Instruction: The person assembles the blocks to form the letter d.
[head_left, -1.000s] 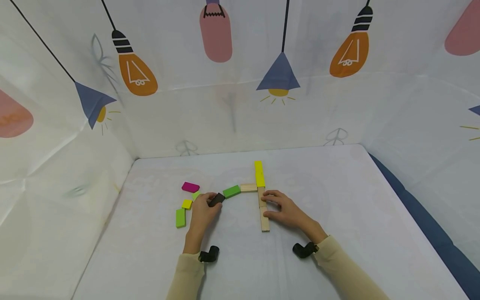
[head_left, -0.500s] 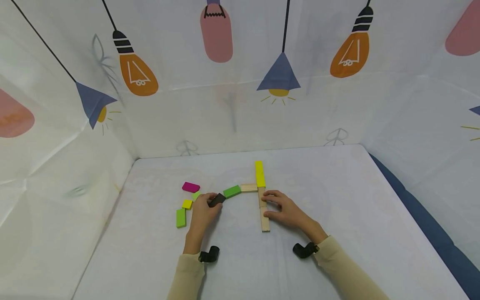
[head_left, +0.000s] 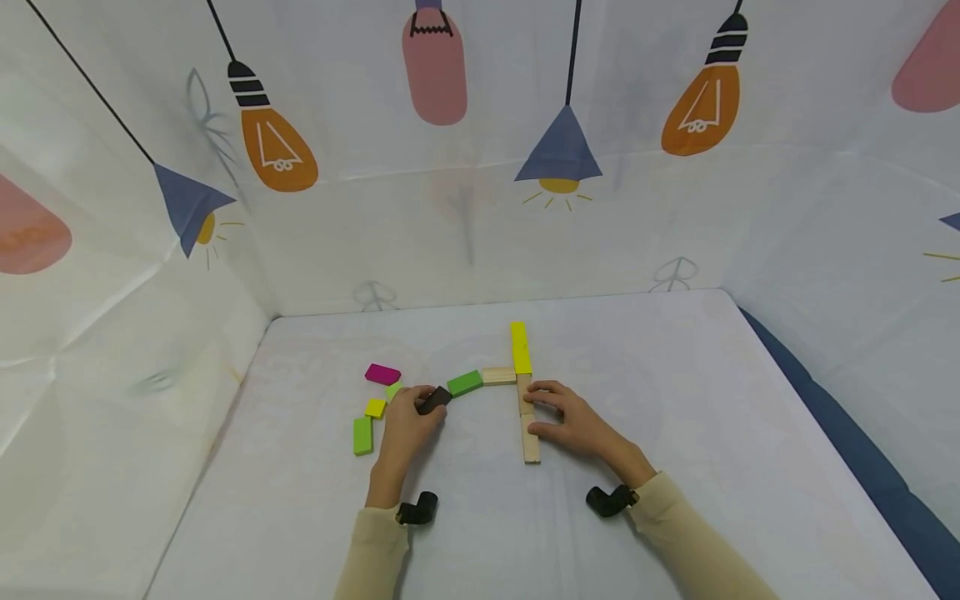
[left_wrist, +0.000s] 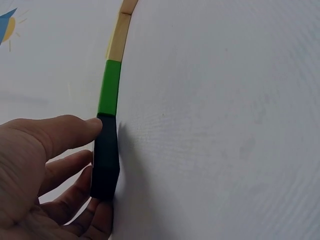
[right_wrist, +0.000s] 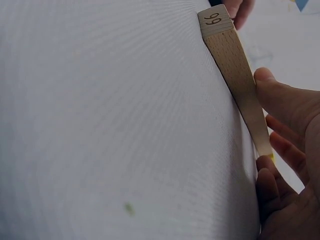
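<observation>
My left hand [head_left: 403,427] pinches a black block [head_left: 434,401] between thumb and fingers. In the left wrist view the black block [left_wrist: 106,155] lines up end to end with a green block [left_wrist: 109,89]. A plain wooden block [head_left: 498,377] continues that row up to a vertical line, where a yellow piece [head_left: 521,347] tops two plain wooden blocks. Loosely bent, my right hand [head_left: 573,421] touches the right side of this line, its thumb along the lower wooden block [head_left: 531,448]. "99" is marked on a wooden block's end [right_wrist: 212,19] in the right wrist view.
Left of the left hand lie a magenta block [head_left: 383,374], a small yellow block [head_left: 375,408] and a light green block [head_left: 362,436]. Another light green piece [head_left: 393,389] is partly hidden by that hand. A white cloth [head_left: 660,358] covers the table, with lamp-printed sheeting [head_left: 480,225] around it.
</observation>
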